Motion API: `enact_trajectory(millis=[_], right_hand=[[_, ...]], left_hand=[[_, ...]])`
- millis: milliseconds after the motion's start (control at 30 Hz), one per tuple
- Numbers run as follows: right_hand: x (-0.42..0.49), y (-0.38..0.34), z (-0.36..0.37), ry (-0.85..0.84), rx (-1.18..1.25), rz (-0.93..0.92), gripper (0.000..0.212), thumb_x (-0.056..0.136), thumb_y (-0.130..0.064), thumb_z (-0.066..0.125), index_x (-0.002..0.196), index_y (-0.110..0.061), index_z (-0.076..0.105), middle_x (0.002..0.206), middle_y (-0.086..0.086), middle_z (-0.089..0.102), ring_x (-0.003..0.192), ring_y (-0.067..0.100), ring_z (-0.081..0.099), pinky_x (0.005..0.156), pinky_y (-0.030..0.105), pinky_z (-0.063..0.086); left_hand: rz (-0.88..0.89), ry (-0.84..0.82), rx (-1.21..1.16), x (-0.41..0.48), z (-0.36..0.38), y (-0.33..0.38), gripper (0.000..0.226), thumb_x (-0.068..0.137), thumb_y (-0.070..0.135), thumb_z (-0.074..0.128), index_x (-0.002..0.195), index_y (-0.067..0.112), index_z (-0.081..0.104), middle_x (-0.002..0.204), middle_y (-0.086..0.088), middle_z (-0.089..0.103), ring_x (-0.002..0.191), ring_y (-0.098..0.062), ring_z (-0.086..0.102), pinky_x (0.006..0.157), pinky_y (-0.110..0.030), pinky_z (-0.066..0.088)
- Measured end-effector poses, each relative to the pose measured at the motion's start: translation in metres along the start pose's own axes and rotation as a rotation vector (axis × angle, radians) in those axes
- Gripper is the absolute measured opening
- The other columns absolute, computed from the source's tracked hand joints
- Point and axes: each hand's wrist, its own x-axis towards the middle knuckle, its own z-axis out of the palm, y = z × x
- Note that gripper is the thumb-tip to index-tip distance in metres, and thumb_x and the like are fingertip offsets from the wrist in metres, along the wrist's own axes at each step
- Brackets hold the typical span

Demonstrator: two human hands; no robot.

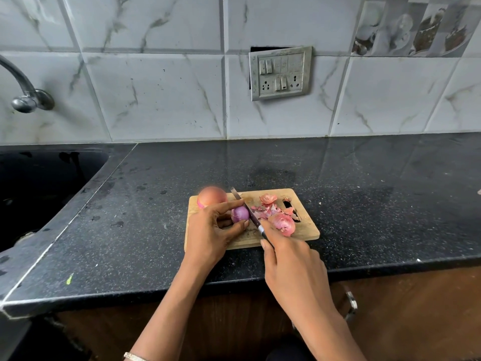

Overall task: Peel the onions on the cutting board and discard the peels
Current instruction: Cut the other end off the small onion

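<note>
The left hand [213, 227] pinches the peeled red onion [240, 214] while the right hand [289, 259] grips the knife [247, 208] at its three o'clock; a slip could nick fingertips [240, 203].

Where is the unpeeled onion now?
In the head view, the unpeeled onion sits on the board's far left corner, just behind the left hand.

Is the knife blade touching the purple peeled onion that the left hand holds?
Touching. In the head view the knife blade lies against the right side of the peeled onion, with no gap visible, while the left hand grips the onion.
</note>
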Motion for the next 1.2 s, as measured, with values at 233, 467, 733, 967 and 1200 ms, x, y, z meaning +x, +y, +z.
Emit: enact_trajectory(millis=[233,467,733,967,1200], right_hand=[[0.005,-0.003,0.004,0.014,-0.01,0.021,0.047,0.108,-0.042,0.032,0.155,-0.047,0.028,0.12,-0.005,0.068,0.108,0.027,0.066,0.077,0.036,0.047],[-0.01,0.005,0.005,0.002,-0.003,0.022,0.048,0.107,-0.046,0.03,0.155,-0.047,0.026,0.117,-0.007,0.068,0.106,0.024,0.066,0.071,0.033,0.039],[0.002,-0.004,0.01,0.021,-0.008,0.034,0.047,0.108,-0.042,0.032,0.155,-0.043,0.031,0.121,-0.003,0.069,0.107,0.026,0.067,0.079,0.036,0.049],[-0.013,0.004,0.01,0.01,-0.015,0.029,0.048,0.108,-0.045,0.028,0.156,-0.044,0.026,0.118,-0.007,0.068,0.106,0.022,0.066,0.078,0.035,0.049],[-0.003,0.009,0.009,0.137,0.056,0.025,0.047,0.107,-0.043,0.032,0.154,-0.044,0.033,0.109,-0.005,0.071,0.101,0.023,0.068,0.068,0.032,0.039]], left_hand=[[-0.018,-0.018,-0.05,-0.001,-0.001,0.007,0.042,0.079,0.001,0.084,0.114,0.021,0.074,0.092,0.019,0.072,0.08,0.016,0.067,0.073,-0.002,0.049],[0.055,0.011,0.084,-0.002,0.003,0.002,0.048,0.073,0.004,0.088,0.112,0.03,0.077,0.102,0.011,0.077,0.089,0.004,0.071,0.083,-0.012,0.055],[0.056,0.007,0.083,-0.001,0.004,-0.001,0.047,0.07,0.003,0.09,0.109,0.027,0.079,0.105,0.007,0.077,0.09,0.0,0.072,0.086,-0.02,0.058],[0.024,0.009,0.019,-0.002,0.002,0.002,0.045,0.07,-0.002,0.089,0.107,0.02,0.08,0.106,0.007,0.076,0.089,0.004,0.071,0.08,-0.007,0.052],[-0.032,0.014,-0.1,-0.004,-0.001,0.003,0.041,0.073,-0.004,0.087,0.105,0.018,0.075,0.096,0.007,0.077,0.09,-0.002,0.073,0.081,-0.015,0.057]])
